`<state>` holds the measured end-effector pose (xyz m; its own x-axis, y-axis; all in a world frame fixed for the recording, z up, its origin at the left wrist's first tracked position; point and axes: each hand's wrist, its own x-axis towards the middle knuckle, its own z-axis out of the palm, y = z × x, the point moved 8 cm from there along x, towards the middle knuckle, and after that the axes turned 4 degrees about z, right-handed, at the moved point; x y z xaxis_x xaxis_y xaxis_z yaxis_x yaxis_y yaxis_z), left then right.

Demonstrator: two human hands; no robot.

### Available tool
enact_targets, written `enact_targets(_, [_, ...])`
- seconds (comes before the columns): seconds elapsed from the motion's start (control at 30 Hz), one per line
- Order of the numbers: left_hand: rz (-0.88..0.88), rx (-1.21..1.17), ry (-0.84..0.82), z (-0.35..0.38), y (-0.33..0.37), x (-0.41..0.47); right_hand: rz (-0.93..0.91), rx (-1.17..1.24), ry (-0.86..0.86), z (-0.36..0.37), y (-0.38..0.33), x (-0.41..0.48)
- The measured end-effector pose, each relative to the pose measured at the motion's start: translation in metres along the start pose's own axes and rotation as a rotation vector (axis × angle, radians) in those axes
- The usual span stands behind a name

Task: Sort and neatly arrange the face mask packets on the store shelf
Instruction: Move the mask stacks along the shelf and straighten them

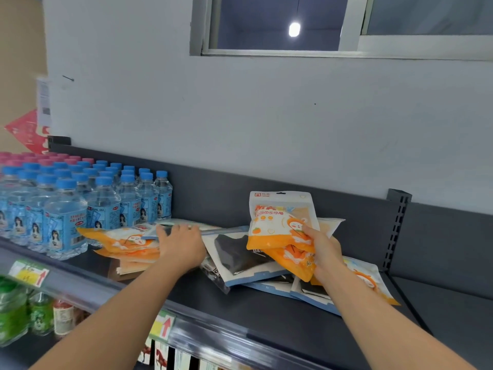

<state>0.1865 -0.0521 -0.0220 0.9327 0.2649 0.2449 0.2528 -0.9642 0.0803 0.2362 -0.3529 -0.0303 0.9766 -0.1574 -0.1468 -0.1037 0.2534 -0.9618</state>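
Face mask packets lie in a loose heap on the dark grey shelf (266, 313). My right hand (324, 251) grips two orange-and-white cartoon packets (280, 222), lifted above the heap with the front one upright. Under them lie white-and-blue packets with black masks (240, 252) and another orange packet (368, 281) at the right. My left hand (181, 244) rests palm down, fingers spread, on a stack of orange packets (122, 240) at the left; its fingertips touch a blue-edged packet (157, 232) on top.
Rows of blue-capped water bottles (66, 209) stand close at the left of the stack, pink-capped ones behind. A slotted shelf upright (394, 231) rises at the right. Price tags (29, 273) line the front rail; green bottles (16, 313) fill the shelf below.
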Motion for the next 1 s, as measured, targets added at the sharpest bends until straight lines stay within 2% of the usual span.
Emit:
enact_targets(0.1, [-0.004, 0.031, -0.041, 0.001, -0.009, -0.002, 0.009, -0.027, 0.004, 0.004, 0.002, 0.000])
enact_targets(0.27, [0.097, 0.143, 0.240, -0.027, -0.001, -0.004, 0.042, -0.046, 0.024, 0.006, 0.007, 0.000])
enact_targets(0.37, [0.057, 0.152, 0.350, -0.047, -0.011, -0.001, 0.056, -0.019, 0.034, 0.005, 0.006, 0.001])
enact_targets(0.53, [-0.116, 0.207, 0.363, -0.074, -0.042, 0.005, 0.082, -0.014, 0.052, 0.002, 0.009, 0.007])
enact_targets(0.67, [-0.212, 0.131, 0.421, -0.088, -0.052, 0.001, 0.098, -0.037, 0.054, 0.005, 0.014, 0.007])
enact_targets(0.8, [-0.165, 0.089, 0.501, -0.098, -0.035, -0.006, 0.107, -0.031, 0.057, 0.009, 0.015, 0.006])
enact_targets(1.0, [-0.117, 0.161, 0.506, -0.117, -0.024, -0.007, 0.022, -0.055, 0.074, 0.006, -0.001, 0.007])
